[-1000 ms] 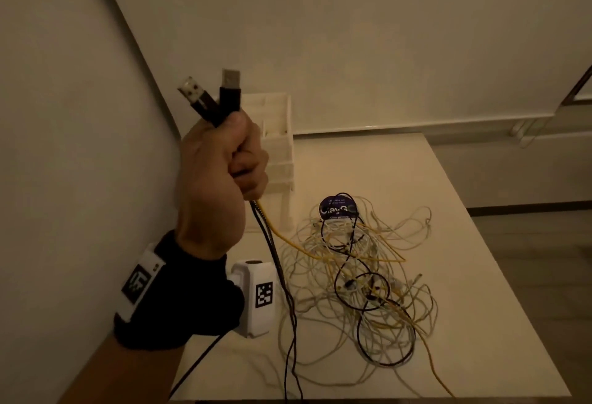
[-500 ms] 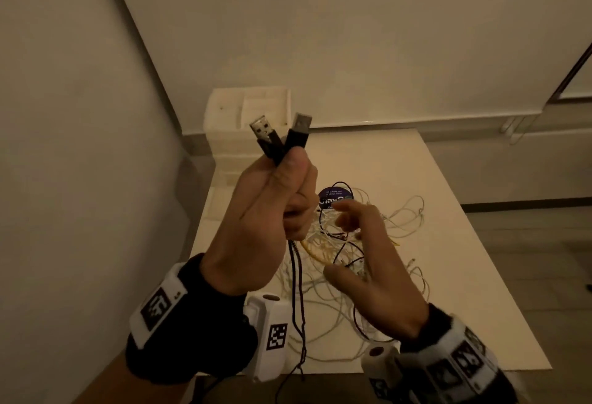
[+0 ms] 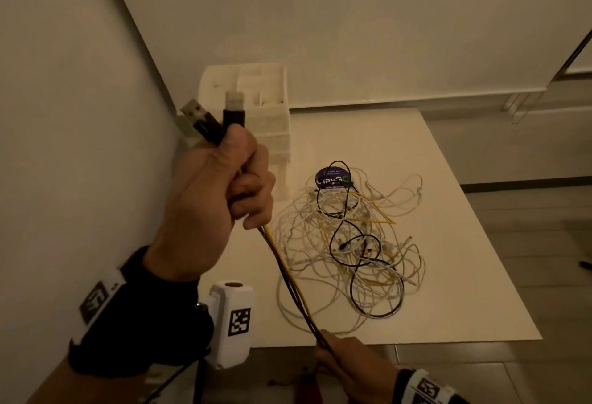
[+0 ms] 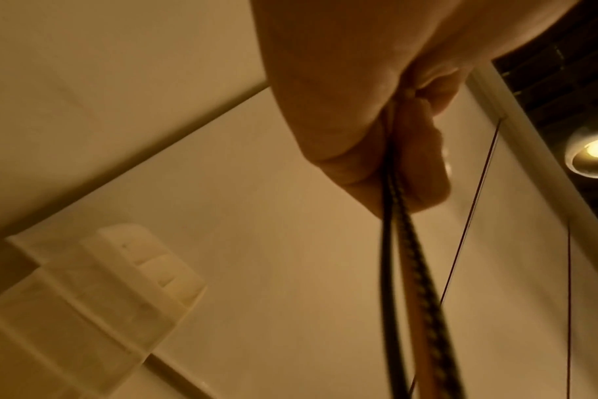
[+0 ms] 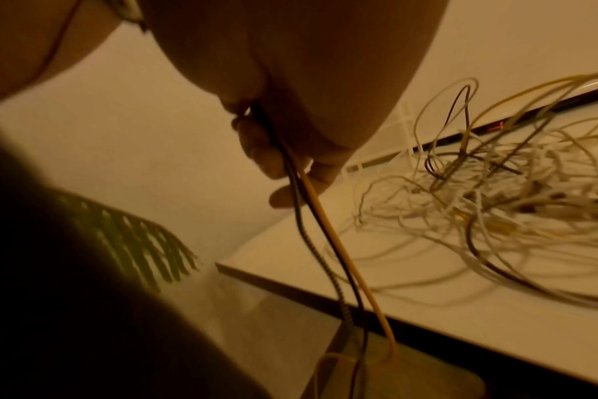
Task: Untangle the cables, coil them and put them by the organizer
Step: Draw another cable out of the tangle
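My left hand (image 3: 221, 186) is raised in front of the white organizer (image 3: 269, 109) and grips a bundle of black and yellow cables (image 3: 288, 275). Two USB plugs (image 3: 234, 109) stick up out of the fist. The bundle runs taut down to my right hand (image 3: 336, 352), which grips it below the table's front edge. In the left wrist view, the cables (image 4: 403, 243) leave the curled left hand (image 4: 393, 151). In the right wrist view, the right hand (image 5: 291, 162) closes round the black and yellow cables (image 5: 314, 243). A tangle of white, black and yellow cables (image 3: 352, 243) lies on the table (image 3: 448, 291).
A round purple label (image 3: 331, 178) lies under the far side of the tangle. The wall runs close along the left, with the organizer (image 4: 120, 283) in the back left corner. The tangle (image 5: 495, 202) reaches near the table's front edge (image 5: 325, 286). Floor lies to the right.
My right hand has dropped from above the tangle to below the table's front edge and taken hold of the cables hanging from my left hand. The bundle is now pulled taut.
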### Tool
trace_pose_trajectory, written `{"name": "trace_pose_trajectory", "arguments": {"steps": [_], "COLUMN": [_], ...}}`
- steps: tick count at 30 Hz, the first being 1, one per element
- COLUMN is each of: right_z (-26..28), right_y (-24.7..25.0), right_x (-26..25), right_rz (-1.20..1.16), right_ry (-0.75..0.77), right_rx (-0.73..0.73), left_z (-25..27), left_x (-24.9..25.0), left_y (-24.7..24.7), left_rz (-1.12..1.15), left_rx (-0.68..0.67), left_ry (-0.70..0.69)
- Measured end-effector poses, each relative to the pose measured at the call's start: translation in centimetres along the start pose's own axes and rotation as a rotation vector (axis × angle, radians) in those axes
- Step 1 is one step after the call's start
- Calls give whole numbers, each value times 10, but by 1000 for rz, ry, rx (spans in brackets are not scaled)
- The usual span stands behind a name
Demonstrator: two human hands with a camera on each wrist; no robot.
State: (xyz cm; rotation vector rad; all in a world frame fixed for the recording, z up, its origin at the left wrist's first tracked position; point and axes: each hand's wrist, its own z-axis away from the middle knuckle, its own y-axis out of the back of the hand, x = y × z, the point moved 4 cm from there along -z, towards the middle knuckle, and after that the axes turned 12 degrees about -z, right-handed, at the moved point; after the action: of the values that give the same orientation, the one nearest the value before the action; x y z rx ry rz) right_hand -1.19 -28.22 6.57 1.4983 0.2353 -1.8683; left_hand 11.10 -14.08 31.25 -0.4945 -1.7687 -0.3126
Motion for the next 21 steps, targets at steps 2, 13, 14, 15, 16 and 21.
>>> {"name": "trace_pose_trajectory", "arguments": {"steps": [2, 13, 14, 15, 16, 21], "right_z": [-1, -4, -7, -13, -19, -53], "right_y": [-2, 37, 59, 86, 114, 188], "right_x": [14, 11, 8, 6, 5, 39], "right_rz": [26, 21, 47, 103, 171, 458], "right_ry": [-40, -96, -73, -52, -53, -587], "right_rx": [-3, 14, 138, 323, 518, 582], "left_z": [7, 29, 30, 30, 30, 23], "left_x": [-10, -24, -26, -26, -27, -33], "left_y": [-2, 1, 0, -1, -2, -10], "left_rz": [-40, 7, 10, 22, 36, 79], "left_rx": [-10, -2, 4, 5, 7, 42], "left_ry": [19, 75, 84, 91, 95, 116]}}
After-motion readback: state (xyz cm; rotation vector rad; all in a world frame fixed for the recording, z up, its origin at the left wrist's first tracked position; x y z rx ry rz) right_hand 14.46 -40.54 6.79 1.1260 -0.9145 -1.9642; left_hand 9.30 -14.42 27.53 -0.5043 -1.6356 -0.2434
